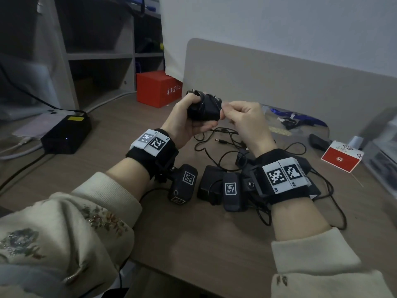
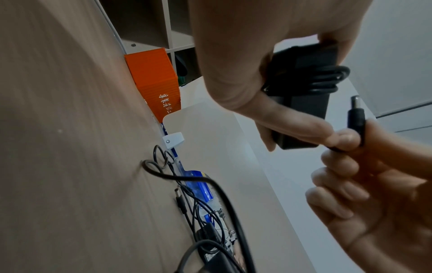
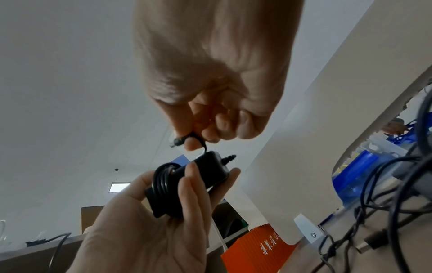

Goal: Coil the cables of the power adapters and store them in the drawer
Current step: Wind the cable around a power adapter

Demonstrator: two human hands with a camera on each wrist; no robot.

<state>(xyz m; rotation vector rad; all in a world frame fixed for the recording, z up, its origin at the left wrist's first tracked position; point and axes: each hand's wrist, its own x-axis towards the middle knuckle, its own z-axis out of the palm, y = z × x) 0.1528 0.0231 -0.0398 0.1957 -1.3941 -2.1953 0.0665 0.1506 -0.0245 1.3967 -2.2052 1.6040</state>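
Observation:
My left hand (image 1: 189, 117) grips a black power adapter (image 1: 204, 108) held above the desk, its cable wound around the body (image 2: 322, 79). My right hand (image 1: 238, 117) pinches the free cable end by its barrel plug (image 2: 356, 118) right beside the adapter (image 3: 187, 184). Several more black adapters (image 1: 211, 183) lie on the wooden desk (image 1: 193, 244) near my wrists, with loose tangled cables (image 1: 223, 143) spread between them. No drawer shows in any view.
A red box (image 1: 158, 89) stands at the back of the desk beside a grey divider panel (image 1: 279, 82). A large black power brick (image 1: 66, 134) sits at the left. A small red-and-white box (image 1: 341, 157) and blue items (image 1: 300, 118) lie at the right.

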